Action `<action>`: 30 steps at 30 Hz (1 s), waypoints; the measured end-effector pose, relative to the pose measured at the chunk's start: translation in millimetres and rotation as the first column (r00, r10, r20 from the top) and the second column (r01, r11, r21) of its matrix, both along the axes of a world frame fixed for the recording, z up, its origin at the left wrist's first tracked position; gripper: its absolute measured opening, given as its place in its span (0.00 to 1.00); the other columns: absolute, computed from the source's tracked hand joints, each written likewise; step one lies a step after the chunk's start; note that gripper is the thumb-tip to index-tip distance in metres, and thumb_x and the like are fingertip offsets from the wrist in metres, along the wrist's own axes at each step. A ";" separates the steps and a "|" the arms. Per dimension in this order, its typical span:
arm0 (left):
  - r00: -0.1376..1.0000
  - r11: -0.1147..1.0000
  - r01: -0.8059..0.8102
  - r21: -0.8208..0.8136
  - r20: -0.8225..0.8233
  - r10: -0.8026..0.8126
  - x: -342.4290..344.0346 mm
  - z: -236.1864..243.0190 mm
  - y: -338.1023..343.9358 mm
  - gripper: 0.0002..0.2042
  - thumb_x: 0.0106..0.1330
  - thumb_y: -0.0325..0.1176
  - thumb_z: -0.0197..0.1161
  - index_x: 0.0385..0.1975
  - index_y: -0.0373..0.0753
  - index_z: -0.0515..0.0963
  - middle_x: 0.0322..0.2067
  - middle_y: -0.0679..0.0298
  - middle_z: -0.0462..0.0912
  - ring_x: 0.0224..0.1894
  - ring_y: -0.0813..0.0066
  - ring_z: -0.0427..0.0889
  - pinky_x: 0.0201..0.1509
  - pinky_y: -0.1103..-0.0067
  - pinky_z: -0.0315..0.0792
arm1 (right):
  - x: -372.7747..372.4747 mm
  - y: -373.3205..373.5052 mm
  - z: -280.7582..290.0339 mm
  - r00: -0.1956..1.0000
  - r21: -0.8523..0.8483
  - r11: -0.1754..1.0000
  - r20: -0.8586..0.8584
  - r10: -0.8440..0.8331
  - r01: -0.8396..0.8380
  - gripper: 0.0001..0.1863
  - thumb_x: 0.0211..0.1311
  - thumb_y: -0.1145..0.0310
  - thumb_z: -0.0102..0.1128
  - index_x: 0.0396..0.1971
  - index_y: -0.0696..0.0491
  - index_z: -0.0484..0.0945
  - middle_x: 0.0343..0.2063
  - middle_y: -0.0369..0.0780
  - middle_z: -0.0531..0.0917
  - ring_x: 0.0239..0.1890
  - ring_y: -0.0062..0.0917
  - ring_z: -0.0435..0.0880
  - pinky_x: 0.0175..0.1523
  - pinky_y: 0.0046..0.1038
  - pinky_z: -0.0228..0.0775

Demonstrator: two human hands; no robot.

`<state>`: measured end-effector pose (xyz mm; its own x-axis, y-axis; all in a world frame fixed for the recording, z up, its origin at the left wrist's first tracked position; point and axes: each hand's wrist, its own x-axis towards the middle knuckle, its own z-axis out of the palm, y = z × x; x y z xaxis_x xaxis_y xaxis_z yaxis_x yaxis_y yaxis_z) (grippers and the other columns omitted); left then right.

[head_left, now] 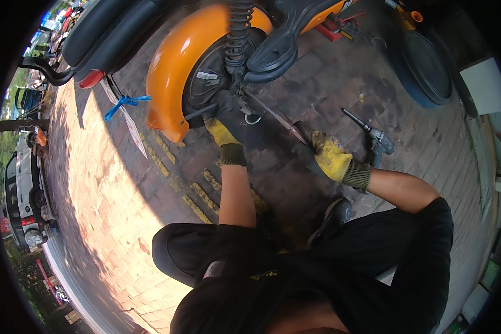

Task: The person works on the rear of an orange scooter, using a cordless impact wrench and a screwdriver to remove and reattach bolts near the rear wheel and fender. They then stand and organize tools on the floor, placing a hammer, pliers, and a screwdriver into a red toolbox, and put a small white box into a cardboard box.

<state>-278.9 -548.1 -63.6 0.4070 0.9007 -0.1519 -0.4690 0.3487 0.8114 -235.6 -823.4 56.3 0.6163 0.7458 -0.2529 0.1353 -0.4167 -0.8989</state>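
- Well, on the left, a glossy orange curved mudguard arches over a dark round wheel, the thing being worked on, at the far side.
- By its hub, the left hand, in a yellow-and-black glove, meets a flat grey metal bar; I can't tell whether it grips.
- Rightward, a long slim metal rod points at the hub, seemingly for fastener work; the next move calls for steady seating and leverage.
- The right hand, gloved alike, is clamped on its near end.
- Farther right lies a grey pistol-shaped power tool.
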 end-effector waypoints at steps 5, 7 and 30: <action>0.989 0.989 -0.149 -0.015 -0.013 0.149 1.5 19.0 -37.6 0.18 0.71 0.30 0.74 0.57 0.34 0.79 0.46 0.61 0.88 0.46 0.74 0.86 0.52 0.76 0.81 | 26.3 -13.1 -11.8 0.639 0.128 0.991 -0.766 0.071 0.044 0.23 0.82 0.54 0.56 0.63 0.55 0.79 0.40 0.40 0.90 0.29 0.16 0.86 0.28 0.17 0.72; 0.980 0.983 -0.185 0.013 -0.071 0.185 0.8 35.4 -71.3 0.17 0.73 0.33 0.72 0.57 0.35 0.78 0.49 0.62 0.86 0.48 0.76 0.83 0.53 0.76 0.78 | 34.7 -22.1 -28.2 0.600 0.298 0.953 -0.773 0.208 0.054 0.25 0.86 0.56 0.48 0.68 0.60 0.75 0.40 0.41 0.90 0.27 0.14 0.83 0.26 0.15 0.68; 0.597 0.551 0.799 -0.241 0.204 -0.776 -38.3 56.4 -85.5 0.17 0.80 0.31 0.59 0.64 0.32 0.79 0.57 0.54 0.86 0.54 0.62 0.89 0.55 0.69 0.85 | -10.1 -26.2 -63.6 0.310 0.272 0.938 -0.930 0.199 0.214 0.26 0.80 0.55 0.60 0.68 0.56 0.75 0.45 0.42 0.90 0.38 0.24 0.89 0.36 0.21 0.78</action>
<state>-317.2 -633.6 -7.1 0.9513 0.1341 -0.2776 0.0588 0.8050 0.5903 -245.8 -849.5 -7.3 0.1163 0.8939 -0.4329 -0.8797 -0.1096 -0.4627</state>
